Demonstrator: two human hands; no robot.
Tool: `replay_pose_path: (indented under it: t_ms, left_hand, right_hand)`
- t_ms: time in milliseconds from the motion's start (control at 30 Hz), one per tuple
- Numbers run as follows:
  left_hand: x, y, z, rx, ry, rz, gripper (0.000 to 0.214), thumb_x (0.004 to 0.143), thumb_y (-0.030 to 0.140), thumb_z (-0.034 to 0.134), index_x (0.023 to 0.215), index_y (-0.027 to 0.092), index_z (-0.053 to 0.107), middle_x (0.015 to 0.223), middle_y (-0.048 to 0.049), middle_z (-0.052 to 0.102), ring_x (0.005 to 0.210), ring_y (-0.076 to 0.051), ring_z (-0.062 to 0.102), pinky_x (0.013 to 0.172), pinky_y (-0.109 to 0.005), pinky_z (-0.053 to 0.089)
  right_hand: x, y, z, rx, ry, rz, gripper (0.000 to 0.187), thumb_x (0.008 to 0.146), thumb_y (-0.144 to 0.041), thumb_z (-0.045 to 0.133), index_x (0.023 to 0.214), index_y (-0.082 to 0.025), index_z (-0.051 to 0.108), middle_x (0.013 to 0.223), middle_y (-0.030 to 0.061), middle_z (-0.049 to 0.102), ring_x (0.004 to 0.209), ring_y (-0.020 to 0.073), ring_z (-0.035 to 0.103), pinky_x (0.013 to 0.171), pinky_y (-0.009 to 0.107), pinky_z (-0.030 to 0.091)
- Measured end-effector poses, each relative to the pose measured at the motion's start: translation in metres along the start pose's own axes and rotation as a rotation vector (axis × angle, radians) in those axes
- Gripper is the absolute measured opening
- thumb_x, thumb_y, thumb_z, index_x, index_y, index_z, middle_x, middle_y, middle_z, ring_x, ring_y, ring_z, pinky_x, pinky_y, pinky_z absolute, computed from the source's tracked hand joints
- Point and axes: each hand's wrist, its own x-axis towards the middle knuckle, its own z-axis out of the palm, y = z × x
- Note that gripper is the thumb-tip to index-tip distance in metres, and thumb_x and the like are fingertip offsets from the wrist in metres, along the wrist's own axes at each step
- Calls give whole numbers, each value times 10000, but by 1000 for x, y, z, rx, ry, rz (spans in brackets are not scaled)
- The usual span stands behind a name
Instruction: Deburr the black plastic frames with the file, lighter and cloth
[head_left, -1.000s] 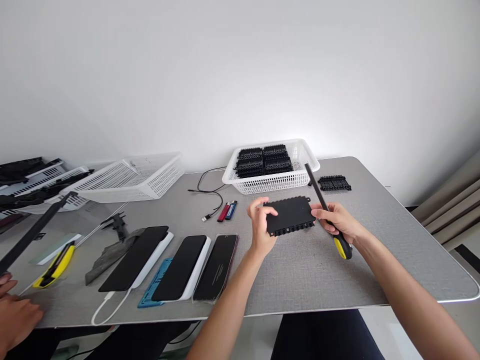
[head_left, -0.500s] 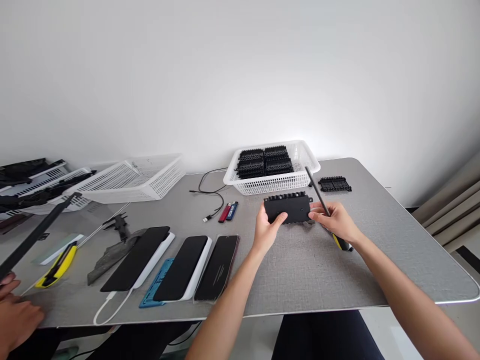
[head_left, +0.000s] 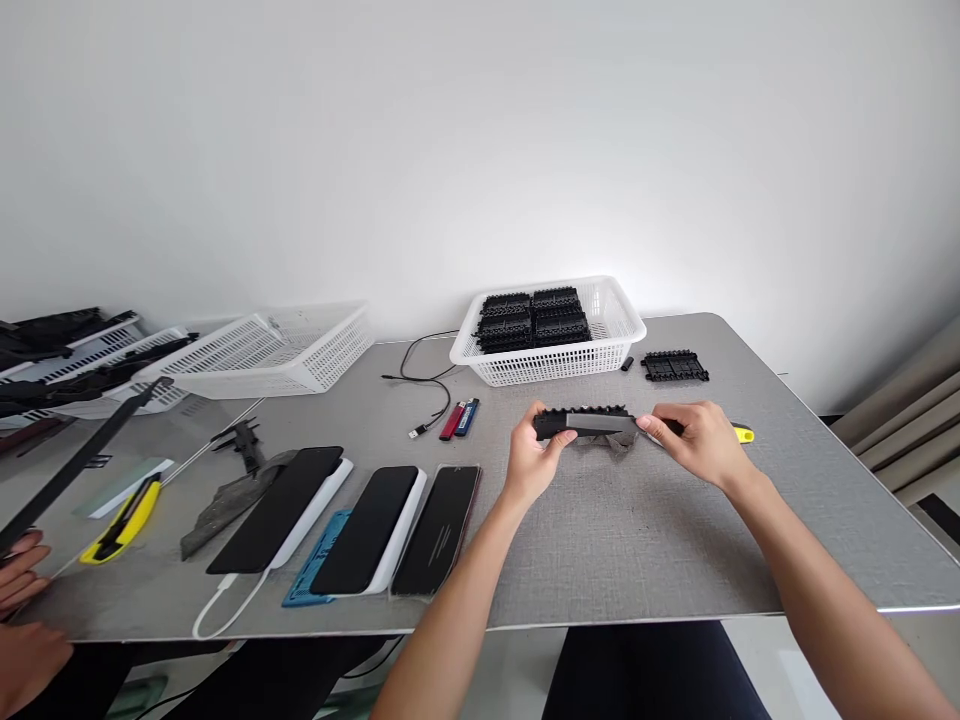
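A black plastic part with a row of teeth along its top edge is tilted nearly edge-on above the table. My left hand grips its left end, thumb in front. My right hand is closed around the black-and-yellow handle of a flat file. The file's grey blade lies across the front of the part, pointing left. Grey crumpled material shows just below the part. Beyond my right hand, a similar black toothed part rests flat on the table.
Several black parts fill much of a white basket at the back. Left of me are a red lighter, a blue lighter, phones, a cable, calipers and a yellow cutter. Another person's hand holds a long black strip.
The part has tipped from showing its flat face to nearly edge-on. My right hand has swung the file from upright to level, bringing its blade across the part.
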Motion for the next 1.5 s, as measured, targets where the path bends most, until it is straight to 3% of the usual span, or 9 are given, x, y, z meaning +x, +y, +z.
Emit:
replay_pose_path:
  t_ms: [200, 400, 933, 1133, 1233, 1333, 1433, 1500]
  left_hand:
    - [-4, 1, 1, 84, -94, 58, 258, 769, 344, 699, 743, 200, 487, 678, 35, 510, 656, -130, 480, 649, -250, 375]
    - [-1, -3, -4, 75, -23, 86, 287, 761, 360, 701, 741, 204, 462, 681, 36, 487, 662, -131, 463, 665, -254, 367]
    - [-1, 4, -7, 117, -67, 72, 273, 752, 346, 703, 711, 201, 475, 666, 35, 494, 644, -129, 463, 640, -244, 372]
    - [-1, 3, -8, 108, -21, 93, 240, 753, 329, 713, 724, 202, 511, 676, 30, 527, 653, -133, 496, 645, -254, 388]
    - [-1, 3, -7, 104, 71, 151, 237, 756, 328, 717, 712, 212, 515, 702, 5, 597, 694, -159, 554, 671, -288, 428]
    - [-3, 6, -5, 123, 120, 319, 224, 813, 291, 652, 666, 221, 498, 778, -35, 693, 794, -202, 610, 780, -382, 466]
    - [-6, 8, -2, 174, 115, 490, 250, 883, 244, 546, 637, 226, 510, 826, -36, 726, 826, -209, 626, 840, -453, 469]
    - [-8, 9, 0, 206, 107, 570, 268, 891, 235, 536, 623, 227, 541, 927, -39, 724, 907, -215, 627, 845, -457, 481]
  right_hand:
    - [-1, -4, 1, -129, -16, -32, 568, 915, -644, 356, 564, -205, 432, 470, -16, 382, 472, 125, 260, 536, 289, 171]
    - [0, 5, -4, -103, -48, -11, 575, 924, -638, 337, 557, -204, 427, 470, -15, 372, 474, 126, 267, 542, 286, 174]
    - [2, 8, -3, -58, -66, -24, 587, 903, -656, 360, 541, -210, 479, 475, -5, 400, 475, 130, 291, 531, 286, 190]
    - [2, 17, -10, -44, -73, 10, 554, 895, -637, 409, 547, -206, 429, 476, -20, 353, 489, 123, 244, 526, 287, 188]
    - [3, 24, -18, 109, -46, 51, 578, 873, -659, 432, 526, -201, 374, 483, -25, 313, 499, 113, 229, 517, 285, 181]
    - [5, 22, -21, 387, -44, 171, 599, 855, -705, 414, 533, -200, 393, 493, -29, 308, 489, 100, 237, 496, 276, 184]
    - [7, 11, -14, 639, -141, 296, 596, 831, -739, 419, 677, -182, 565, 500, -32, 371, 457, 94, 274, 459, 263, 203]
    - [7, 2, -6, 784, -235, 347, 565, 802, -734, 482, 738, -183, 591, 501, -41, 385, 435, 86, 275, 430, 253, 194]
